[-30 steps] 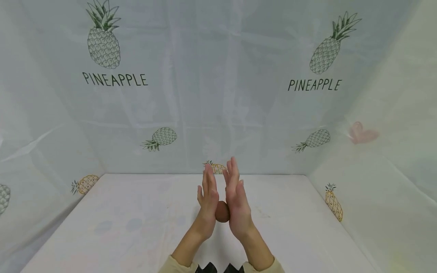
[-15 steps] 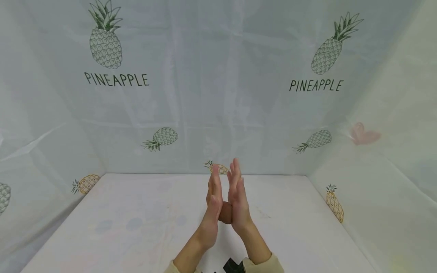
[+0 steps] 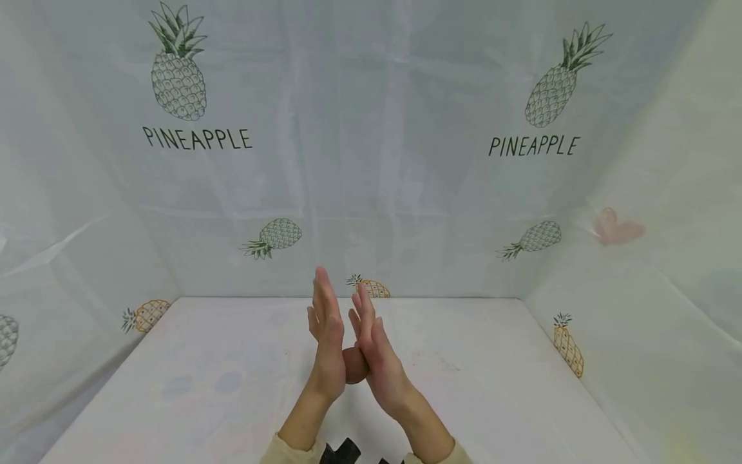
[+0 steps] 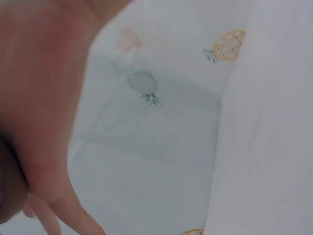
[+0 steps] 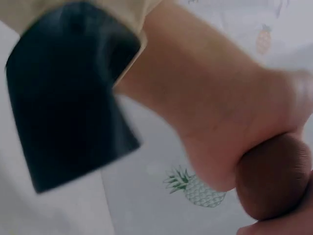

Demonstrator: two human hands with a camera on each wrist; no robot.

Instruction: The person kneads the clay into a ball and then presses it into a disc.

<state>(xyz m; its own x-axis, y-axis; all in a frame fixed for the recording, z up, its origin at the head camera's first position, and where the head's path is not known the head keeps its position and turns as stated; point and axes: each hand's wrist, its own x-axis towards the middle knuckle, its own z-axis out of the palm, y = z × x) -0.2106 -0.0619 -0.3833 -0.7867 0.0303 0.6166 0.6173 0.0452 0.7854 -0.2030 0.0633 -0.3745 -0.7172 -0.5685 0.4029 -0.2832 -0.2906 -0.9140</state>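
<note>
Between my two palms sits a brown ball [image 3: 355, 365] that looks like modelling clay, held above the table. My left hand [image 3: 328, 351] presses it from the left with straight fingers pointing up and away. From the other side my right hand [image 3: 384, 370] lies against it, tilted to the left, fingers also extended. Close up in the right wrist view, the brown lump [image 5: 274, 178] shows fine surface lines, squeezed between the palms. Only a dark slice of the ball [image 4: 11, 186] appears at the left edge of the left wrist view.
A white table [image 3: 232, 399] spreads beneath the hands, with faint marks on it. Pale sheeting [image 3: 371, 161] printed with pineapples hangs behind it and along both sides. A black wrist device [image 5: 68, 103] sits by a beige sleeve [image 5: 129, 12].
Both hands have shifted left with the brown clay ball between them. The left hand has slid forward and the right hand back against each other. The ball's outline varies between frames.
</note>
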